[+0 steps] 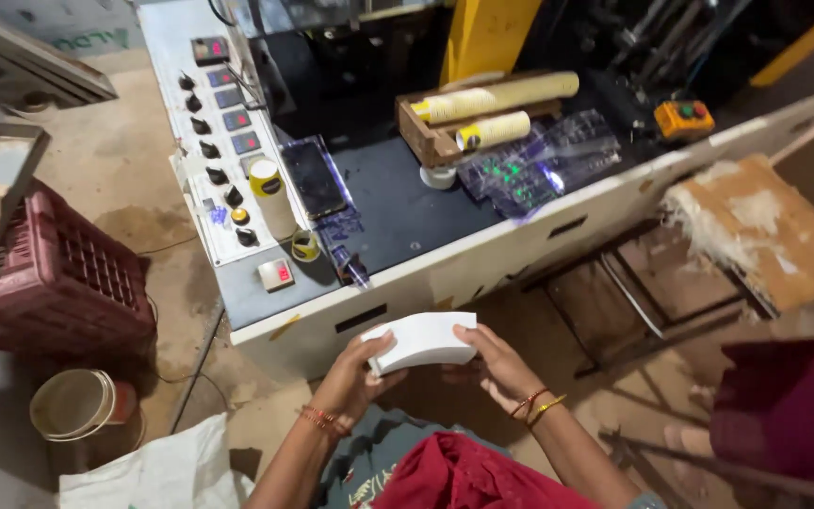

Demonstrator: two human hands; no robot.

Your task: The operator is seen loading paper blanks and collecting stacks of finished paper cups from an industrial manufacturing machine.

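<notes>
Maroon plastic crate (pixel 58 273) sits on the floor at the far left, with a round tin (pixel 82 407) below it and a white sack (pixel 157 476) toward my knee. Next comes the machine cabinet (pixel 445 269), its left edge lined with black knobs (pixel 211 149) and small red displays. A yellow-capped bottle (pixel 270 193) and a dark phone (pixel 313 177) lie near that edge.

My left hand (pixel 350 377) is closed on the left end of a stack of white paper blanks (pixel 423 339), thumb on top, fingers under. My right hand (pixel 494 363) clamps the right end the same way. I hold the stack in the air just off the cabinet's near edge, above my lap.

It looks light and thin, stiff only as a bundle; loose sheets would likely slide and fan out, so gripping both short ends squarely seems safest.

Further right, cardboard tubes (pixel 496 104) rest in a wooden tray (pixel 431 141), then clear plastic film (pixel 539 160), an orange button box (pixel 683 118) and a worn stool (pixel 765 231).
</notes>
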